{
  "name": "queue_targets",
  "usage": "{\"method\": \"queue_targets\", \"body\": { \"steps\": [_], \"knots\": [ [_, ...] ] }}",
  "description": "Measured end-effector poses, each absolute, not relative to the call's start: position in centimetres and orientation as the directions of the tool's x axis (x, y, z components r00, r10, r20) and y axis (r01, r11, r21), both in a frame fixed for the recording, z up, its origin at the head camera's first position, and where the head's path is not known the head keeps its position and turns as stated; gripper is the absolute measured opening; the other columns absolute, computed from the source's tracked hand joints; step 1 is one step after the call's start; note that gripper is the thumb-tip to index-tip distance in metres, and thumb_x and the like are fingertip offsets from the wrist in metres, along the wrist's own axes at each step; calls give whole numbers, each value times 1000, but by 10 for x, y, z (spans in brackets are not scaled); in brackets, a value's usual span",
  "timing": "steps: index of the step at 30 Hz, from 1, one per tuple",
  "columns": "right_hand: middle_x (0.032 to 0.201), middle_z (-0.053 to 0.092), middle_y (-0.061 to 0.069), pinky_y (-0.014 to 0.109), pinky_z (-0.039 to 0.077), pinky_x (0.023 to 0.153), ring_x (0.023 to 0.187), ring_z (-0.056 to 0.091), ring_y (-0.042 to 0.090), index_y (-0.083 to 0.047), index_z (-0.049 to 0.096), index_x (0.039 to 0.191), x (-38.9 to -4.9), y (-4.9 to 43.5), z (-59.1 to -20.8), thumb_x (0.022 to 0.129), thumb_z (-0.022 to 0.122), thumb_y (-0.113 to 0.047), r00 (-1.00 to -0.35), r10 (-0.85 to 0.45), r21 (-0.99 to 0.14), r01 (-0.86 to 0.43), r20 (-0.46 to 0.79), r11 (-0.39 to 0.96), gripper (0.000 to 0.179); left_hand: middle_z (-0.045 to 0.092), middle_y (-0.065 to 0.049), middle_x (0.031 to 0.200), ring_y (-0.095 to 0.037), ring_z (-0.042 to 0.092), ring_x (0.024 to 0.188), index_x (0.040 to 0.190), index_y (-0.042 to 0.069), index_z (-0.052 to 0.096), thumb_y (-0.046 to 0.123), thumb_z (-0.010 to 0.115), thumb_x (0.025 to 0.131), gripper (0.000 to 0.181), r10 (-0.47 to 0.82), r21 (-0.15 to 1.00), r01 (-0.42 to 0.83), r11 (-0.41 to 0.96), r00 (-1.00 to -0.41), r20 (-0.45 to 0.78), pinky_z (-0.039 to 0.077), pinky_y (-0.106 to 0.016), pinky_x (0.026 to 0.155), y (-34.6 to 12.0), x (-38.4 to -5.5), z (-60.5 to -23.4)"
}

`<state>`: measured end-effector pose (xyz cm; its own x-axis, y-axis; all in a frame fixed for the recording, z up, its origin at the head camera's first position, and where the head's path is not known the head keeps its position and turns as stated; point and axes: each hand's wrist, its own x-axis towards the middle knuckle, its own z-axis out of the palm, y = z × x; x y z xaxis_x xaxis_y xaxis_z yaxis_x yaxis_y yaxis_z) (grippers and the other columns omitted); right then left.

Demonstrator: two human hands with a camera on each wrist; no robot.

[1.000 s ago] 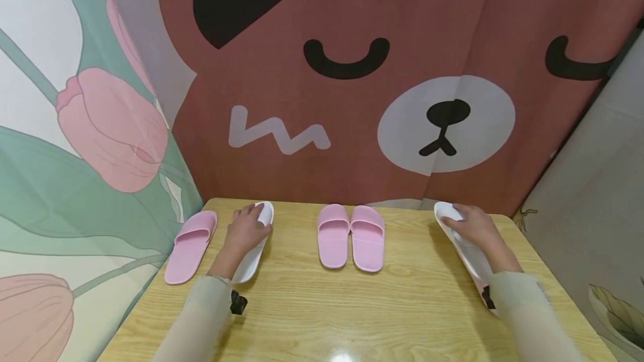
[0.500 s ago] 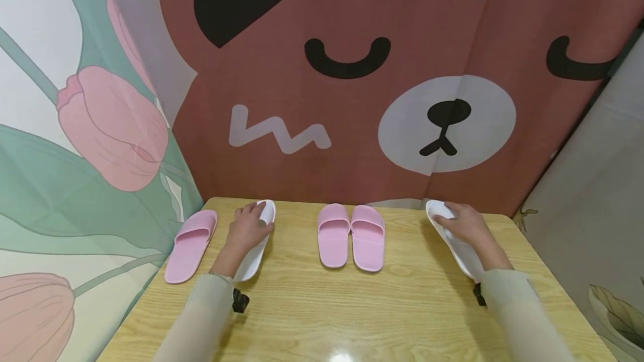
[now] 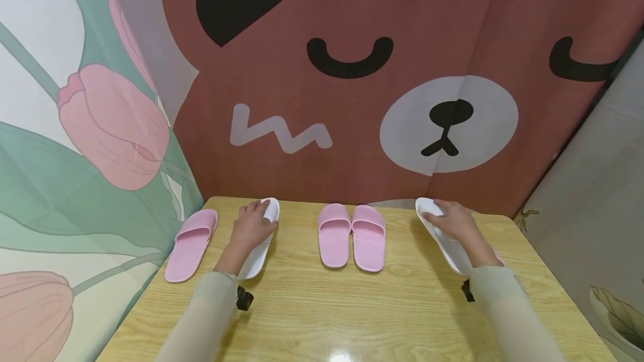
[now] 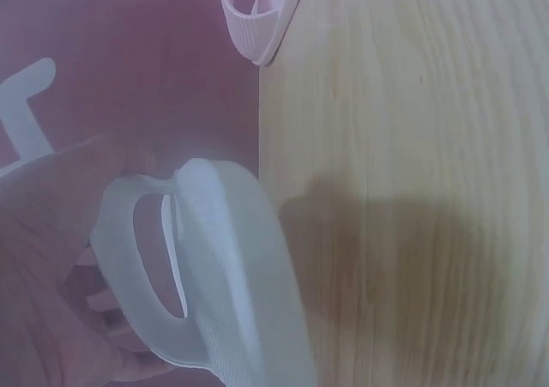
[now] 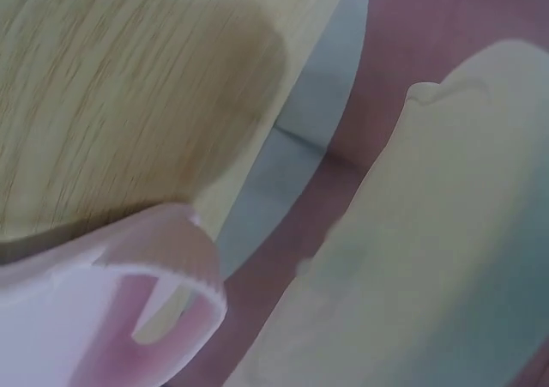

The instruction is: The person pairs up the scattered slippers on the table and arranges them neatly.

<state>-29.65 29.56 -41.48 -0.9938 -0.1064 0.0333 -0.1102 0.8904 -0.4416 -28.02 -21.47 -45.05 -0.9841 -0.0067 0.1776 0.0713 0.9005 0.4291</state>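
Observation:
My left hand (image 3: 250, 229) grips a white slipper (image 3: 257, 260) over its strap, near the table's back left. The left wrist view shows this white slipper (image 4: 236, 258) tipped on its side, with the hand (image 4: 43, 293) around its strap and its shadow on the wood. Back right, my right hand (image 3: 457, 225) holds a second white slipper (image 3: 449, 246) by its front half, toe angled left. Beneath my right wrist, a pink slipper (image 3: 498, 258) is mostly hidden by the arm; its strap end (image 5: 184, 254) appears in the right wrist view.
Two pink slippers, one (image 3: 334, 239) beside the other (image 3: 369, 244), stand at the table's back middle. Another pink slipper (image 3: 188, 247) lies along the left edge of the wooden table (image 3: 322, 306). A bear-print curtain (image 3: 352, 138) hangs right behind it.
My right hand has carried its white slipper leftward, away from the pink slipper beneath that arm. My left hand with its white slipper has shifted slightly right. The middle pink pair stays put.

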Motion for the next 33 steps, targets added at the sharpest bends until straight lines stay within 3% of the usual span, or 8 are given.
{"method": "queue_targets", "body": {
  "steps": [12,33],
  "knots": [
    [148,40,37,69,31,109,136,35,57,8,41,149,-303,270,-416,99,60,-47,-989,-123,-450,-146,81,881,77,41,-22,154,-46,37,136,153,11,45,39,68,89,73,6,431,87,898,-983,186,43,-69,95,-205,-286,-452],
    [152,36,36,68,30,111,139,33,56,3,39,152,-311,240,-419,99,57,-49,-994,-98,-482,-110,50,869,77,40,-22,156,-46,36,137,153,11,45,40,66,90,72,3,430,79,899,-984,176,42,-68,96,-199,-290,-448]
  ]
}}
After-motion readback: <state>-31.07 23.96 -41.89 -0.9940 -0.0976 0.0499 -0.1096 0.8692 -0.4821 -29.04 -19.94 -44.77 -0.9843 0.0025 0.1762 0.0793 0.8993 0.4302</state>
